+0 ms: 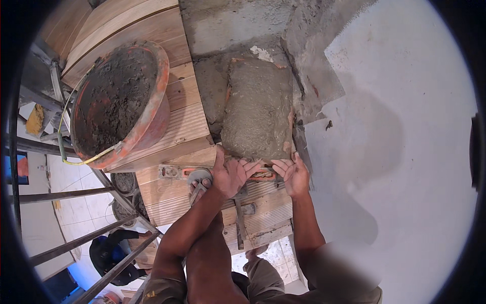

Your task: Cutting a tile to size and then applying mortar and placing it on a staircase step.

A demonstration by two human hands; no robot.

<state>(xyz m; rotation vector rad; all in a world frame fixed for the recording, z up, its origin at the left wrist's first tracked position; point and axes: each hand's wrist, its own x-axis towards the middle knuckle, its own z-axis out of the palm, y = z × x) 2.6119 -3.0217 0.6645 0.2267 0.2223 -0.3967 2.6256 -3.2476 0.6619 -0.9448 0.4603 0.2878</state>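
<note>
A rectangular slab coated in wet grey mortar (258, 109), with orange edges showing at its sides, lies in the corner against the wall. My left hand (232, 175) and my right hand (292, 175) are at its near edge, palms up, fingers stretched toward each other and thumbs apart. Whether the fingertips touch the slab's edge, I cannot tell. Just beneath the hands, a spirit level (173, 172) with orange parts lies across the wood-look step (164, 200). A mortar-smeared tool with a long narrow part (240, 223) rests nearer to me.
On the upper left step stands an orange bucket (163, 76) of mortar with a yellow handle. Metal railings (76, 196) run along the left. Below them are containers of mortar (124, 182) and a person in dark clothing (114, 256). A pale wall (405, 152) bounds the right.
</note>
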